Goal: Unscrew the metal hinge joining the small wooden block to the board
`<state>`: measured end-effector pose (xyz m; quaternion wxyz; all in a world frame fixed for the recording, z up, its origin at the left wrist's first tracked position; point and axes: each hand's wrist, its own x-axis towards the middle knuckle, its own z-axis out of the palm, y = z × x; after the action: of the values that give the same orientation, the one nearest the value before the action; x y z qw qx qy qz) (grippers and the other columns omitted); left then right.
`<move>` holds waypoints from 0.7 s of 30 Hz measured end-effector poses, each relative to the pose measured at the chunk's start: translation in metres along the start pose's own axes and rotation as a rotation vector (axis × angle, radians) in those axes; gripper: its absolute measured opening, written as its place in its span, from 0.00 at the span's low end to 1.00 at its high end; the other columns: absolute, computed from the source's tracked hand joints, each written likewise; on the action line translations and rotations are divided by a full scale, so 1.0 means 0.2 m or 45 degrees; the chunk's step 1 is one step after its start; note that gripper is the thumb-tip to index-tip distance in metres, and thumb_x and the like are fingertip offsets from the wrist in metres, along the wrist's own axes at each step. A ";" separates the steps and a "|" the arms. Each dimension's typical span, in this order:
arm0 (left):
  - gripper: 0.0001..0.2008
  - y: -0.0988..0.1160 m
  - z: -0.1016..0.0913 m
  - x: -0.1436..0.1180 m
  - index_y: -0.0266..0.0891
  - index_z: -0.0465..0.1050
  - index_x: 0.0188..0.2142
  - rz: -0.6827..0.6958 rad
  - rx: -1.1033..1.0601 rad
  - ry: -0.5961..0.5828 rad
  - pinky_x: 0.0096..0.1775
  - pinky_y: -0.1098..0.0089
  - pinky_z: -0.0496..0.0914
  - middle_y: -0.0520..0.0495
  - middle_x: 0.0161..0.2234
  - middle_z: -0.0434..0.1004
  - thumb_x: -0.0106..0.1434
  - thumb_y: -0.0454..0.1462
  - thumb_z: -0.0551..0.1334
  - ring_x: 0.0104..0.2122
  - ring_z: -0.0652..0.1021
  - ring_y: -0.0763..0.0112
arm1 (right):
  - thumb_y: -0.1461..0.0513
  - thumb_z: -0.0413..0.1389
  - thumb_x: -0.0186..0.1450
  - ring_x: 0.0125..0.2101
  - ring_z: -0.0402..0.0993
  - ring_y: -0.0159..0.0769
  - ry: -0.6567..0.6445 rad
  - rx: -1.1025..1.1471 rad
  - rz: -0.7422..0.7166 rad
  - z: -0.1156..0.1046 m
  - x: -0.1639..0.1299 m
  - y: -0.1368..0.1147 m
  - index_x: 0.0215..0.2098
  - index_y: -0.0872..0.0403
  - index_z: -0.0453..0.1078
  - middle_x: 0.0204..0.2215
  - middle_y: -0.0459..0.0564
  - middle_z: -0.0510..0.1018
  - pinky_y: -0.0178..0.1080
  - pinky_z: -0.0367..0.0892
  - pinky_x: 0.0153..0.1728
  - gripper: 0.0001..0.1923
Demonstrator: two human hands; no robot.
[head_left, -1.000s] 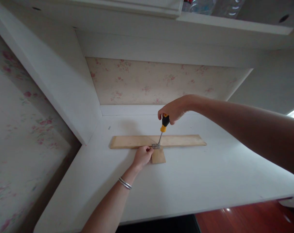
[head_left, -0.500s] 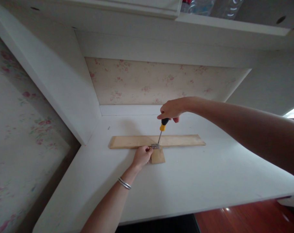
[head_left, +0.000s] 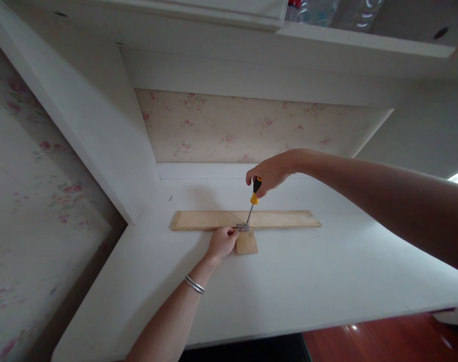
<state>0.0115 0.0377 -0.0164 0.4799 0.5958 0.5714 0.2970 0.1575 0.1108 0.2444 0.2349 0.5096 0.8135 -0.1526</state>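
With the right hand (head_left: 269, 173) gripping the screwdriver (head_left: 253, 198) on the hinge (head_left: 243, 228), its tip could have slipped toward the left hand (head_left: 222, 244) pinching the small wood block (head_left: 247, 242).

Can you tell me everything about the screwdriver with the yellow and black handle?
The screwdriver has a black handle with a yellow collar and a thin metal shaft. It stands nearly upright, leaning a little to the right at the top. The right hand is wrapped around the handle from above. Its tip is down on the small metal hinge on the long wooden board, on the white desk.
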 end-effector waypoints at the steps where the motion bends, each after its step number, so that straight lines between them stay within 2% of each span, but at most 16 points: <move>1: 0.14 0.00 0.00 0.00 0.37 0.70 0.27 -0.001 -0.003 0.003 0.17 0.75 0.57 0.52 0.18 0.68 0.61 0.45 0.55 0.15 0.66 0.76 | 0.46 0.58 0.57 0.31 0.74 0.42 0.000 0.015 0.063 0.00 0.00 0.00 0.47 0.51 0.69 0.32 0.51 0.78 0.42 0.65 0.32 0.26; 3: 0.14 0.01 0.00 0.00 0.37 0.70 0.28 -0.007 -0.012 0.001 0.17 0.76 0.57 0.52 0.19 0.68 0.61 0.45 0.55 0.16 0.67 0.76 | 0.45 0.52 0.61 0.29 0.75 0.41 -0.006 0.009 0.145 0.00 0.01 0.00 0.43 0.54 0.71 0.28 0.52 0.77 0.43 0.64 0.33 0.23; 4: 0.14 0.01 0.00 0.00 0.36 0.70 0.28 -0.010 -0.015 -0.001 0.17 0.76 0.58 0.52 0.19 0.68 0.61 0.45 0.55 0.16 0.67 0.76 | 0.47 0.53 0.62 0.29 0.75 0.41 0.002 -0.018 0.121 0.00 0.01 0.01 0.42 0.54 0.71 0.28 0.52 0.78 0.43 0.64 0.33 0.21; 6: 0.14 0.01 0.00 0.00 0.36 0.70 0.28 -0.015 -0.020 0.001 0.17 0.76 0.58 0.51 0.20 0.68 0.60 0.44 0.56 0.17 0.68 0.76 | 0.53 0.59 0.58 0.34 0.75 0.42 0.054 -0.095 -0.028 0.00 0.02 0.01 0.42 0.53 0.71 0.34 0.52 0.78 0.41 0.63 0.33 0.17; 8: 0.13 0.01 0.00 0.00 0.37 0.70 0.28 -0.016 -0.023 0.010 0.18 0.76 0.58 0.51 0.20 0.69 0.60 0.44 0.56 0.17 0.68 0.75 | 0.57 0.64 0.53 0.37 0.74 0.43 0.119 -0.136 -0.136 0.00 0.03 0.02 0.46 0.51 0.69 0.39 0.51 0.77 0.40 0.63 0.34 0.23; 11: 0.14 0.01 0.00 0.00 0.37 0.70 0.28 -0.010 -0.019 0.020 0.17 0.76 0.58 0.51 0.20 0.69 0.60 0.45 0.56 0.17 0.68 0.75 | 0.50 0.59 0.57 0.32 0.75 0.42 0.118 -0.038 0.005 0.00 0.04 0.02 0.48 0.52 0.68 0.35 0.52 0.78 0.41 0.64 0.33 0.24; 13: 0.14 0.00 0.00 0.00 0.36 0.71 0.28 -0.014 -0.019 0.025 0.17 0.76 0.58 0.51 0.20 0.69 0.60 0.45 0.56 0.17 0.68 0.75 | 0.48 0.53 0.62 0.28 0.75 0.42 0.068 -0.008 0.111 0.00 0.05 0.01 0.45 0.54 0.70 0.28 0.53 0.78 0.44 0.64 0.33 0.22; 14: 0.14 0.00 0.00 0.00 0.36 0.71 0.28 -0.019 -0.023 0.028 0.17 0.76 0.58 0.50 0.21 0.70 0.60 0.45 0.56 0.17 0.68 0.76 | 0.49 0.52 0.63 0.28 0.75 0.43 0.047 -0.022 0.118 -0.01 0.05 0.01 0.42 0.55 0.71 0.27 0.53 0.78 0.44 0.64 0.33 0.20; 16: 0.14 0.00 0.01 0.00 0.36 0.72 0.29 -0.028 -0.032 0.027 0.17 0.76 0.58 0.50 0.21 0.71 0.60 0.45 0.57 0.17 0.67 0.76 | 0.54 0.57 0.60 0.31 0.75 0.43 0.055 -0.058 0.012 -0.01 0.05 0.02 0.41 0.53 0.72 0.31 0.52 0.78 0.44 0.64 0.35 0.15; 17: 0.14 0.00 0.01 0.00 0.36 0.72 0.30 -0.030 -0.035 0.024 0.17 0.76 0.58 0.50 0.21 0.71 0.60 0.45 0.56 0.16 0.67 0.76 | 0.56 0.60 0.57 0.34 0.75 0.43 0.072 -0.051 -0.058 -0.01 0.06 0.02 0.43 0.52 0.71 0.35 0.51 0.78 0.43 0.65 0.35 0.16; 19: 0.14 0.00 0.01 0.00 0.36 0.72 0.29 -0.026 -0.026 0.018 0.17 0.76 0.57 0.50 0.21 0.70 0.60 0.44 0.56 0.15 0.66 0.77 | 0.57 0.64 0.53 0.37 0.75 0.43 0.099 0.032 -0.126 -0.01 0.07 0.03 0.49 0.49 0.67 0.40 0.50 0.77 0.41 0.66 0.35 0.26; 21: 0.14 0.00 0.01 0.01 0.36 0.71 0.28 -0.015 -0.012 0.016 0.17 0.76 0.57 0.51 0.21 0.70 0.60 0.44 0.56 0.15 0.66 0.77 | 0.51 0.62 0.55 0.34 0.75 0.42 0.069 0.143 -0.025 -0.01 0.08 0.03 0.52 0.50 0.65 0.38 0.51 0.78 0.42 0.67 0.34 0.28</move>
<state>0.0131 0.0387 -0.0170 0.4807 0.5884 0.5765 0.3006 0.1571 0.1266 0.2377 0.1825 0.5180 0.8147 -0.1863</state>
